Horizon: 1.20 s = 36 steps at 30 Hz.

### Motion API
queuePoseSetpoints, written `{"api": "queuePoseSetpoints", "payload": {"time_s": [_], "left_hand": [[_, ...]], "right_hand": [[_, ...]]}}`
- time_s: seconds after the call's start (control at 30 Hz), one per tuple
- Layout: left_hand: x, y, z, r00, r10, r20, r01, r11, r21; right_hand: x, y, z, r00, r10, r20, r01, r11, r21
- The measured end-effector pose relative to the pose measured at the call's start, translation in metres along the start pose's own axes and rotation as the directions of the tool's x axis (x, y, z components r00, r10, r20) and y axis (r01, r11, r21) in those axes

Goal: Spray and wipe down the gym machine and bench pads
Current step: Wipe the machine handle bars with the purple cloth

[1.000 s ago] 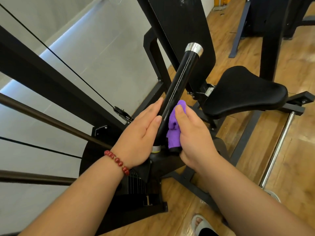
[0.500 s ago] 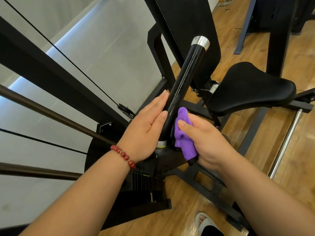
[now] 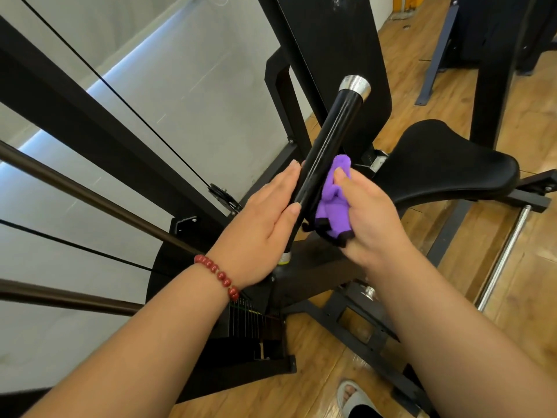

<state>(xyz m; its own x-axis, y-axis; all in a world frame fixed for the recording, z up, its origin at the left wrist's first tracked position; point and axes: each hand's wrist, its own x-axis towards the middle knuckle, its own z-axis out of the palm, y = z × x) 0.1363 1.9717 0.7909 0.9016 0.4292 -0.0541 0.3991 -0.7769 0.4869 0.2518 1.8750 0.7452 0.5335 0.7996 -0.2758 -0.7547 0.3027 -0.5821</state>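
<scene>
Black padded handle (image 3: pixel 330 146) of the gym machine sits centre frame, between both hands. Long axis runs from its base low and near, up and away, leaning right; silver cap (image 3: pixel 354 85) marks the far, upper end. Left hand (image 3: pixel 259 227), fingers straight and together, lies flat against the handle's left side; red bead bracelet (image 3: pixel 217 276) on that wrist. Right hand (image 3: pixel 375 227) has fingers curled round a bunched purple cloth (image 3: pixel 333 206), pressing it to the handle's right side, lower half. Black seat pad (image 3: pixel 449 167) just right of the hands, above the wooden floor (image 3: pixel 518 282).
</scene>
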Motion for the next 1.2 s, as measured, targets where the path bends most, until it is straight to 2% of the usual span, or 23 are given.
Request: {"api": "queuePoseSetpoints", "payload": {"time_s": [0.2, 0.4, 0.57, 0.7, 0.83, 1.0, 1.13, 1.2], "left_hand": [[0.030, 0.024, -0.007, 0.998, 0.054, -0.033, -0.055, 0.998, -0.030], [0.061, 0.036, -0.005, 0.993, 0.031, -0.112, -0.038, 0.997, -0.062], [0.083, 0.040, -0.005, 0.993, -0.002, -0.119, -0.009, 0.996, -0.091], [0.086, 0.046, 0.004, 0.989, -0.072, -0.127, 0.060, 0.994, -0.093], [0.086, 0.052, 0.006, 0.986, -0.094, -0.135, 0.085, 0.994, -0.070], [0.095, 0.061, -0.001, 0.972, -0.132, -0.193, 0.133, 0.991, -0.008], [0.117, 0.075, 0.003, 0.940, -0.201, -0.276, 0.174, 0.977, -0.121], [0.124, 0.080, 0.010, 0.926, -0.229, -0.301, 0.189, 0.969, -0.158]], "right_hand": [[-0.010, 0.014, 0.009, 0.992, -0.123, -0.026, 0.124, 0.992, 0.022], [0.028, -0.025, 0.019, 0.945, -0.249, -0.212, 0.246, 0.968, -0.038], [0.026, -0.026, 0.020, 0.944, -0.267, -0.192, 0.265, 0.964, -0.040], [0.050, -0.059, 0.021, 0.929, -0.271, -0.252, 0.276, 0.961, -0.015], [0.042, -0.050, 0.013, 0.931, -0.335, -0.148, 0.301, 0.930, -0.212], [0.064, -0.089, 0.002, 0.933, -0.358, -0.025, 0.334, 0.892, -0.306], [0.083, -0.126, -0.017, 0.944, -0.192, 0.267, 0.315, 0.762, -0.566], [0.086, -0.132, -0.028, 0.935, -0.081, 0.346, 0.285, 0.753, -0.593]]}}
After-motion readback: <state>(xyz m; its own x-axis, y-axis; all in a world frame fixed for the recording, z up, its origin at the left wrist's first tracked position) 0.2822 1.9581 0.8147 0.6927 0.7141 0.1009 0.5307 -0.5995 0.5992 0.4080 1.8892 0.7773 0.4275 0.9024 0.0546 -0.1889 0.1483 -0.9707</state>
